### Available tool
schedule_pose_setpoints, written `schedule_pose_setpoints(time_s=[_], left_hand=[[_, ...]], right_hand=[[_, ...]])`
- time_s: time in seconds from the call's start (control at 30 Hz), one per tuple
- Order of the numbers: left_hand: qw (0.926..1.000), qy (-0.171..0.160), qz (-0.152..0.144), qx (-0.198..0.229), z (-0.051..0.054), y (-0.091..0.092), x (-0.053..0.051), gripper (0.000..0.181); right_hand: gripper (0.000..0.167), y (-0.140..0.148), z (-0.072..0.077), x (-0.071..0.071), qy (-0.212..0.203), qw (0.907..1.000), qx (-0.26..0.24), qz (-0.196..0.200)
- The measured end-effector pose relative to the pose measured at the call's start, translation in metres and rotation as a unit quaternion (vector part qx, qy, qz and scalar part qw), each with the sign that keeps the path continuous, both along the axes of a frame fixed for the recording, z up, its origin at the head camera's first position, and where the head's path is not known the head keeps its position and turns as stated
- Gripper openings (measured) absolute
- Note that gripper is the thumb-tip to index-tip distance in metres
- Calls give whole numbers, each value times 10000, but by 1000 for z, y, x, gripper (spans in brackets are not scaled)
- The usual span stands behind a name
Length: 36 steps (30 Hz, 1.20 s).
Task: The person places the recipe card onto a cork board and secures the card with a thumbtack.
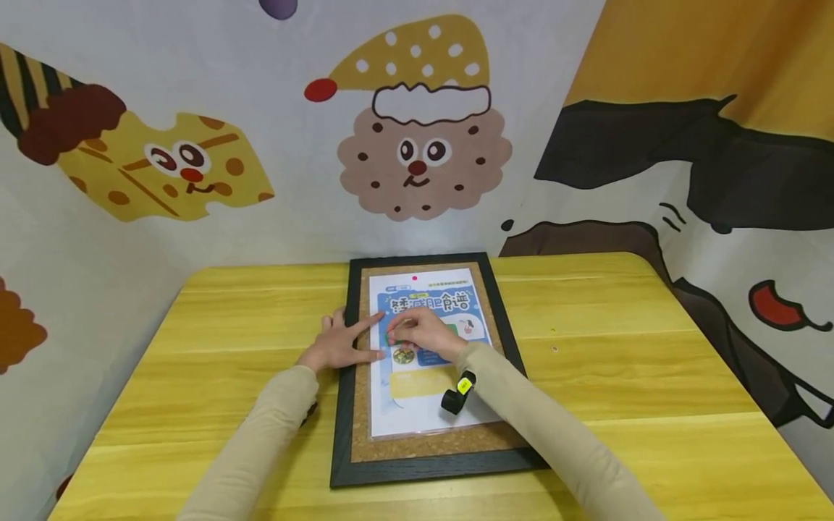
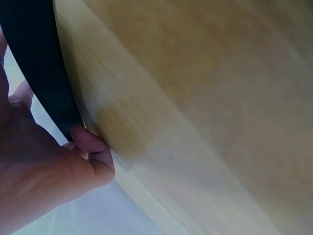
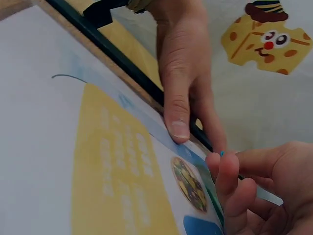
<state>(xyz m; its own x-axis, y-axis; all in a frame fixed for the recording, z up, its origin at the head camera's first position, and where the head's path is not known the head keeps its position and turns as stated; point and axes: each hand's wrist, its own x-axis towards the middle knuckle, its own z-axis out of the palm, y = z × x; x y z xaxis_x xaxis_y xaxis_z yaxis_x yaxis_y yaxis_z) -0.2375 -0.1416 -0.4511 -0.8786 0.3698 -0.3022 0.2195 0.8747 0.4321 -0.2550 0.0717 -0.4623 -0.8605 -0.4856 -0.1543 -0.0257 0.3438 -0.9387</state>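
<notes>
A printed poster (image 1: 417, 423) in a clear sleeve lies on a cork board (image 1: 456, 440) with a black frame (image 1: 404, 470); a pink dot (image 1: 415, 278) marks its top. Thumb and index finger of my left hand (image 1: 335, 346) are stretched across the frame and touch the poster's left edge. Its other fingers lie bent by the frame's outer side, the little finger (image 2: 100, 152) beside the black edge. My right hand (image 1: 426, 334) pinches a tiny blue-green piece (image 3: 221, 153) just right of the left fingertips; its lower part is hidden.
The board lies on a yellow wood-grain table (image 1: 606, 362). Behind the table hangs a white cloth (image 1: 300, 181) printed with cartoon food. Two tiny specks (image 1: 554, 349) show on the table right of the frame. A black wrist device (image 1: 454, 399) overhangs the poster.
</notes>
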Motion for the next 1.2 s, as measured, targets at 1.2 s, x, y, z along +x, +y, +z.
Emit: schedule_pose_setpoints(time_s=[1.2], left_hand=[[9999,35,79,80,4,0,1,84]], right_hand=[[9,-36,11,-28,-1340,9900,420,97]])
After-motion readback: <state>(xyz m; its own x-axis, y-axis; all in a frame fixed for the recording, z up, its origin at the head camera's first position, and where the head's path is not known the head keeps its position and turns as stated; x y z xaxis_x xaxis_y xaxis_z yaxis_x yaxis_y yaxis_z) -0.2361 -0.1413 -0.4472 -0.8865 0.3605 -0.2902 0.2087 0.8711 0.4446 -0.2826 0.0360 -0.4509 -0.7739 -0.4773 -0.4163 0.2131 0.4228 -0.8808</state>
